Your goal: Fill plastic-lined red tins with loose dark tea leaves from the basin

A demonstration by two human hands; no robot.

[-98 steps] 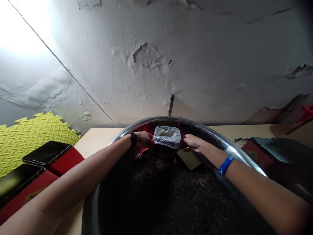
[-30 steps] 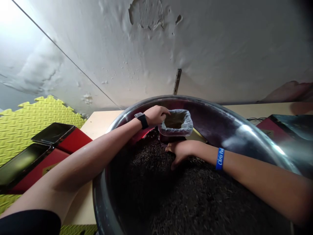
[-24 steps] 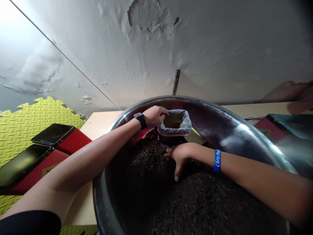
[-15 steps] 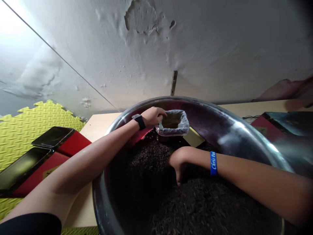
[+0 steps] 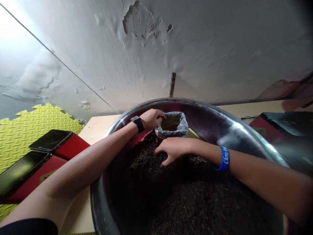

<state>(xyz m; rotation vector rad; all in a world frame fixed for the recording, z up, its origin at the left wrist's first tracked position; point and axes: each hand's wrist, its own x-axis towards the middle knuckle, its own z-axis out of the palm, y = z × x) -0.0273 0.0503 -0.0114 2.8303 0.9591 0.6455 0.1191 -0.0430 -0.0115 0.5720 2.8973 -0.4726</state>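
A wide metal basin (image 5: 195,101) holds a mass of dark, dry tea leaves (image 5: 195,209). At its far side a box lined with a clear plastic bag (image 5: 182,125) stands among the leaves, its top uncovered. My left hand (image 5: 152,118), with a black watch on the wrist, is closed over the left rim of this lined box. In front of the box, my right hand (image 5: 172,150), wearing a blue wristband (image 5: 224,158), is low over the leaves. Its fingers curve downward with the thumb apart from them; the palm is hidden, and no leaves show in it.
Red tins with dark lids (image 5: 52,140) stand left of the basin, near yellow foam matting (image 5: 14,143). Another red and dark box (image 5: 276,124) stands at the right. A pale tabletop (image 5: 95,125) supports the basin; behind it rises a peeling wall (image 5: 207,58).
My right hand has come up out of the leaves and shifted left and away from me, to just before the lined box. My left hand keeps its hold on the rim.
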